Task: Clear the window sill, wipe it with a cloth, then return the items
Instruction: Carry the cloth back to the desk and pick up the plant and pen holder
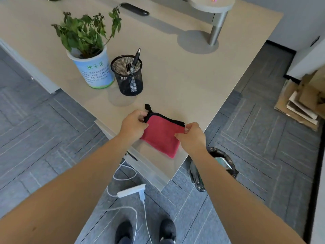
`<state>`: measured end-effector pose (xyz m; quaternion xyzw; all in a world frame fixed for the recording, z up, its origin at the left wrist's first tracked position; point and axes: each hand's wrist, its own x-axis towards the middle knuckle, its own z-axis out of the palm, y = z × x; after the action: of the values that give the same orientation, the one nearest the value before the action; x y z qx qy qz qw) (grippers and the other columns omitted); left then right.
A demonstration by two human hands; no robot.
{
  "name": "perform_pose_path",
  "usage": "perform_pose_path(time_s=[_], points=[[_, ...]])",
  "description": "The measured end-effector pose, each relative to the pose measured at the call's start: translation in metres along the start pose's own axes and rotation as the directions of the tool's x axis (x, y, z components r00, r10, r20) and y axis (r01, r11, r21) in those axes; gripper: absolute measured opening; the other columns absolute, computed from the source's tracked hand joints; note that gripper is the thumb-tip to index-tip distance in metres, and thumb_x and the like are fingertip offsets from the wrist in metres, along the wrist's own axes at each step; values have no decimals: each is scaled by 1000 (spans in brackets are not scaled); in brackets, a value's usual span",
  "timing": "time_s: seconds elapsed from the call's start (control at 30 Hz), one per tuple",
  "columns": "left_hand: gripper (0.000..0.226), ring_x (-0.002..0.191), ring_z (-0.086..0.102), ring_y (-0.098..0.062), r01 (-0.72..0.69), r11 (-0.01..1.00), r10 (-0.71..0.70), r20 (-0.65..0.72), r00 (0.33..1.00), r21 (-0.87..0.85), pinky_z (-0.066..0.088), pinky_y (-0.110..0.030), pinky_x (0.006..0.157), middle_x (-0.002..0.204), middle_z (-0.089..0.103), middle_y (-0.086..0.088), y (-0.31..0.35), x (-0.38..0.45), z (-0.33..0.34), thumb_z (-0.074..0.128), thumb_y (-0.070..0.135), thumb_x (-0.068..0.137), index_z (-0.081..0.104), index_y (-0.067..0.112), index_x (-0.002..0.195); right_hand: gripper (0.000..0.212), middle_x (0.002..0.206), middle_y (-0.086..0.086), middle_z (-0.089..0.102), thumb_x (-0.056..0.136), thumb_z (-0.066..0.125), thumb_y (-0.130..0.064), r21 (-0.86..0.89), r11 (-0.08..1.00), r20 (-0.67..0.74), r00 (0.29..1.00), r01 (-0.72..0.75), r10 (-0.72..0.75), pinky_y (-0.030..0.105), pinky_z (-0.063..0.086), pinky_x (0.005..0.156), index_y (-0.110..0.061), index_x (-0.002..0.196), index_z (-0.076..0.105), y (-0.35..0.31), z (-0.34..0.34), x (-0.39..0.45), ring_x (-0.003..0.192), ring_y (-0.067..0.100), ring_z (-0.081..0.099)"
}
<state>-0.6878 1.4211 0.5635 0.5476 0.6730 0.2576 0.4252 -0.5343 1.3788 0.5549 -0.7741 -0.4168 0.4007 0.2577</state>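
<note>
A folded red cloth (pixel 161 135) with black trim and a black loop lies on the near corner of a beige desk (pixel 184 81). My left hand (pixel 133 125) pinches its upper left corner by the loop. My right hand (pixel 190 136) pinches its right edge. A potted plant (pixel 91 67) in a white and blue labelled pot stands further back on the left. Beside it is a black mesh pen holder (pixel 129 75) with pens inside.
A raised round shelf on a metal post (pixel 217 27) stands at the back, with a black object (pixel 134 9) near it. A bin with a black bag (pixel 218 164) sits on the floor under the desk corner. White power strip and cables (pixel 131 191) lie by my feet; cardboard (pixel 302 103) is stacked at right.
</note>
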Motion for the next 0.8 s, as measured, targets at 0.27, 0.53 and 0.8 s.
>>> perform_pose_path(time_s=[0.27,0.53,0.8], points=[[27,107,53,-29,-31,992,14,-136,991,-124,43,-43,94,121,55,-17,3,1,-39,56,4,82,53,2,109,47,131,13,49,83,60,-13,-26,965,15,965,261,-261,23,35,90,-4,127,45,-41,17,4,120,26,47],[58,120,40,-27,-94,982,29,-369,929,-161,36,-35,96,134,37,-16,-19,41,-113,65,18,78,35,4,126,79,147,12,32,77,70,-12,157,954,64,961,257,-269,29,31,105,-7,142,24,-100,71,28,133,24,36],[102,129,29,-9,-236,929,174,-224,959,-286,31,-17,97,143,25,0,-38,139,-163,80,12,60,12,16,137,119,156,9,11,60,83,-10,317,910,-101,964,267,-247,11,15,104,-7,147,1,-136,123,81,144,17,15]])
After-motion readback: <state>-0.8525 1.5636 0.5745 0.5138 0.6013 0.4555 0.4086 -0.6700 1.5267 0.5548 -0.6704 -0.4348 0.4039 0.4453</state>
